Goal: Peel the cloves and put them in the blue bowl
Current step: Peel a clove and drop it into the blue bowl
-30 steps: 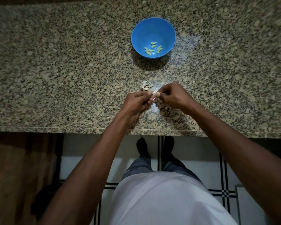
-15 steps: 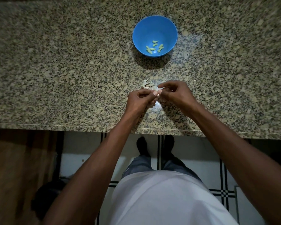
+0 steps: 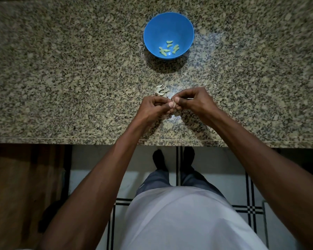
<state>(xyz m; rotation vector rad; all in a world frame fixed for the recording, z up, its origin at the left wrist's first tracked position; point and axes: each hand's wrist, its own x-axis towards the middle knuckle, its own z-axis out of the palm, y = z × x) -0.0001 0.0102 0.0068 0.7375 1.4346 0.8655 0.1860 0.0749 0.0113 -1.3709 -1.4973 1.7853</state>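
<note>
I see both hands, left (image 3: pixel 153 108) and right (image 3: pixel 193 101), pinching 1 clove (image 3: pixel 173 102) together above the counter (image 3: pixel 61 78); peeled cloves (image 3: pixel 168 47) lie in the bowl (image 3: pixel 155 26).

Left hand (image 3: pixel 154 108): just left of frame centre, fingers curled, thumb tip meeting the right hand's.
Right hand (image 3: pixel 193 101): just right of centre, fingers curled and arched, thumb and forefinger pinching at the meeting point.
Forearms: bare, both rising from the lower corners of the frame and converging at centre.
</note>
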